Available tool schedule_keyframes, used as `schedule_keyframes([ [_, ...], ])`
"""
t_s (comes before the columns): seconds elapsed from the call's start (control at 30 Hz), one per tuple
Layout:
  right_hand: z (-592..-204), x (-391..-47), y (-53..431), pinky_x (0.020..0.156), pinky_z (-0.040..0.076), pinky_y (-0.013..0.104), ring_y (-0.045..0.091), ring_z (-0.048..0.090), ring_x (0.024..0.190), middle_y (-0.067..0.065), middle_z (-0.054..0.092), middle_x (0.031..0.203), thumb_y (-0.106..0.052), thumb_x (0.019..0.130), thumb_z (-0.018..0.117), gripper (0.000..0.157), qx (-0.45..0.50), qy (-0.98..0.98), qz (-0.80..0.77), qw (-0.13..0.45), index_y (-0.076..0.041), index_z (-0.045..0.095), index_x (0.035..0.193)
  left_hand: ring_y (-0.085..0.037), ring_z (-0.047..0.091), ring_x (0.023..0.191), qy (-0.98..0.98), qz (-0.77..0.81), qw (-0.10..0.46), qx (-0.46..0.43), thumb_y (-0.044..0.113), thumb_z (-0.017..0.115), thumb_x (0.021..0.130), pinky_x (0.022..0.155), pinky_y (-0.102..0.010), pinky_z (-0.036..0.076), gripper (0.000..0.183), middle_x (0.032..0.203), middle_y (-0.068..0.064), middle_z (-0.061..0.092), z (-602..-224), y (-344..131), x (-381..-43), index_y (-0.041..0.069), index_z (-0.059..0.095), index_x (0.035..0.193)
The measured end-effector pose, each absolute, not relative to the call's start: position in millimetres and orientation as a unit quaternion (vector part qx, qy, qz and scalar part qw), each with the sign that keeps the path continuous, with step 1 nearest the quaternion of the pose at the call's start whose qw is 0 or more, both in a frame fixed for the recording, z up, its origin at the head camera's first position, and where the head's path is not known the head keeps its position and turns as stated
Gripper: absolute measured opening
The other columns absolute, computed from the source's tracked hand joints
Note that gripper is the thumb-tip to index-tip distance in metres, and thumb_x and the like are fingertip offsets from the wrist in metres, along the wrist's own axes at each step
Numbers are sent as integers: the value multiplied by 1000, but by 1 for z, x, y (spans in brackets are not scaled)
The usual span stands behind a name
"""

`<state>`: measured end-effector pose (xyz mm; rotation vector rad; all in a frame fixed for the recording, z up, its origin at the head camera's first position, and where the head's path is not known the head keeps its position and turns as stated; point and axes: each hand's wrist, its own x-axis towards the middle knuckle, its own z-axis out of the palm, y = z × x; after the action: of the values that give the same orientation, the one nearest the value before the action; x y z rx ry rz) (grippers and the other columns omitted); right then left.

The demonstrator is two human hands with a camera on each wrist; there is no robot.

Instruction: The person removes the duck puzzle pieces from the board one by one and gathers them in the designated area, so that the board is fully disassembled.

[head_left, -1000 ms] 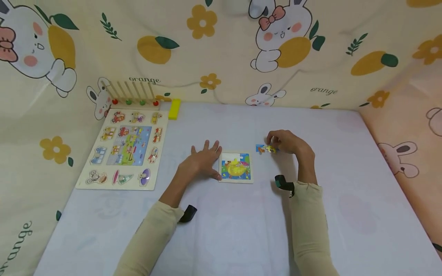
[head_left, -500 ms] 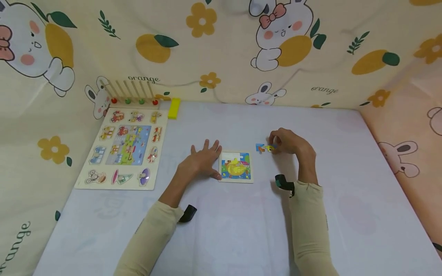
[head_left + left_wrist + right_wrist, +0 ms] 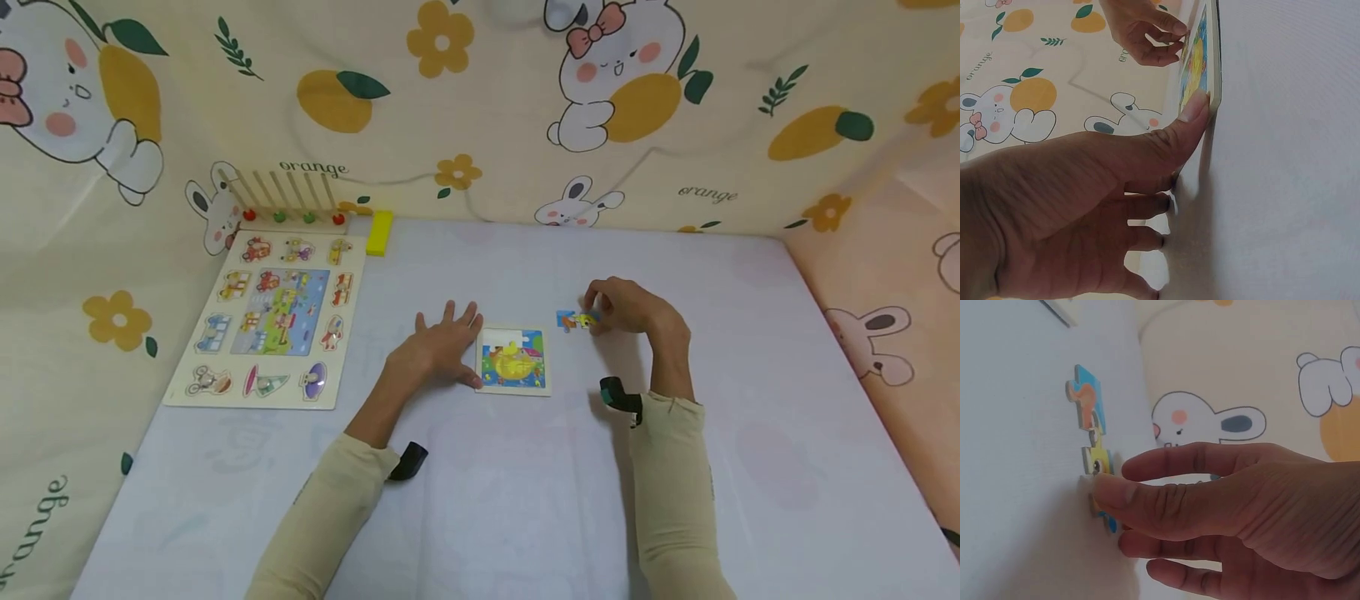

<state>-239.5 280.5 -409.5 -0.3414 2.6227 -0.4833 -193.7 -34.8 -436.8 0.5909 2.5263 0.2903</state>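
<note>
We see two hands at work on a white table (image 3: 480, 508). The left hand (image 3: 435, 350) has its fingers spread wide apart, and its thumb touches the left edge of a small, square puzzle tray (image 3: 513, 392). The tray lies flat near the middle of the table, and in it we see a big yellow picture (image 3: 516, 365) with blue and green around it. Near the top of the tray is a pale patch.

The right hand (image 3: 628, 305) is to the right of the tray. Its thumb presses on a yellow puzzle piece (image 3: 1101, 457) with an eye on it, and its fingers curl round the far side. We can't see all of that piece, because the thumb covers some. Right beside it lies a blue and orange puzzle piece (image 3: 565, 320), between the hand and the tray.

Over on the left, we see a large picture board (image 3: 247, 402) with cars and boats. Behind it is a wooden stand (image 3: 295, 225) with thin sticks and red and green beads. A yellow block (image 3: 379, 233) lies just beside the stand. Bunnies and oranges cover the cloth wall (image 3: 510, 92).
</note>
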Motion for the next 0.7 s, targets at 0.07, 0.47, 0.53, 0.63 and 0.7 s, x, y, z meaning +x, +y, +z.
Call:
schedule_keyframes([
  [0.07,-407,-239,279,94,49,50,33,55,106,19,60,114,-11,91,79,37,-122,951,-171,228,-6,64,124,-39,0,165,933,109,262,220,44,85,85,126,-75,11,110,178,-8,3,-437,-36,-194,11,19,168],
  [0.47,-388,-236,261,94,53,50,35,60,111,23,62,119,-3,94,73,36,-164,945,-187,214,-4,63,129,-39,1,166,935,101,262,218,44,84,86,127,-74,12,110,179,-8,4,-432,-38,-194,11,19,168],
  [0.53,-386,-235,254,94,53,49,34,60,112,21,63,119,-6,95,74,34,-176,942,-186,215,-6,64,128,-39,0,166,934,101,263,218,44,84,86,127,-74,12,110,178,-8,4,-432,-38,-194,11,19,168],
  [0.63,-387,-234,243,93,53,47,32,58,110,18,63,116,-6,95,75,31,-199,937,-183,221,-8,67,125,-39,0,165,933,106,265,219,44,85,86,127,-74,11,110,178,-7,4,-433,-38,-194,11,19,168],
  [0.7,-390,-233,235,91,53,44,30,58,107,16,63,114,-5,95,75,31,-215,932,-177,230,-10,68,124,-39,0,165,932,109,267,219,44,85,86,127,-74,11,111,178,-7,3,-434,-38,-193,11,18,168],
])
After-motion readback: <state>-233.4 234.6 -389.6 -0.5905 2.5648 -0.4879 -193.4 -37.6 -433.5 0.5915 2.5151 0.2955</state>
